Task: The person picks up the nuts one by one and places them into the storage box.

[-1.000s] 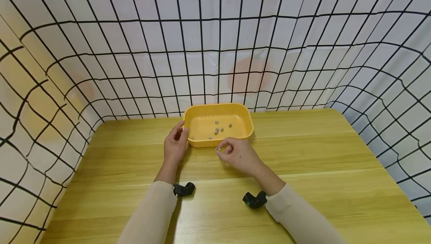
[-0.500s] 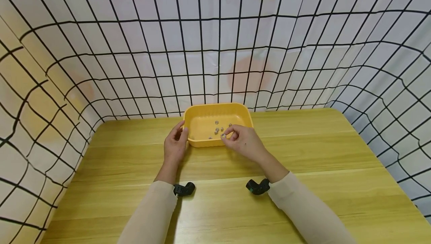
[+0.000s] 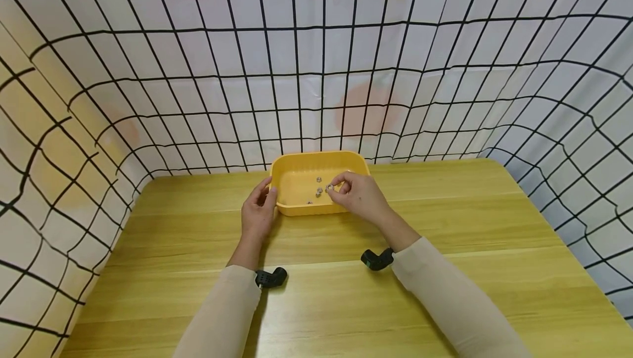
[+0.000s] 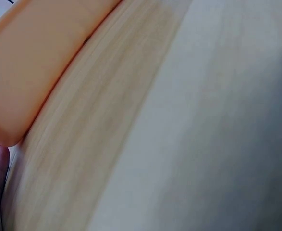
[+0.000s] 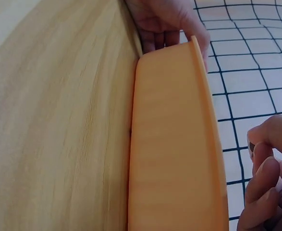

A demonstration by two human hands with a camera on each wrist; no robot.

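A yellow rectangular tray [image 3: 301, 211] stands at the table's far side. My left hand [image 3: 258, 212] grips its left end, thumb at the rim and fingers against the outer wall; in the right wrist view that same left hand [image 5: 172, 19] shows at the tray's end. Over the right part of the tray, my right hand [image 3: 361, 196] pinches a small silvery ring [image 3: 330, 188] between thumb and index finger. Several small silvery metal pieces [image 3: 318, 179] lie scattered on the tray floor, some of them hidden behind the right hand.
The wooden table [image 3: 316, 303] spreads out in front of the tray. Behind it rises a white sheet with a black grid [image 3: 237, 94], which also encloses both sides. A black wrist camera [image 3: 271, 277] sits at the left cuff, another camera [image 3: 377, 259] at the right.
My right hand has carried the silvery ring from in front of the tray, up across the near rim, to above the tray floor. The left hand has stayed at the tray's left end.
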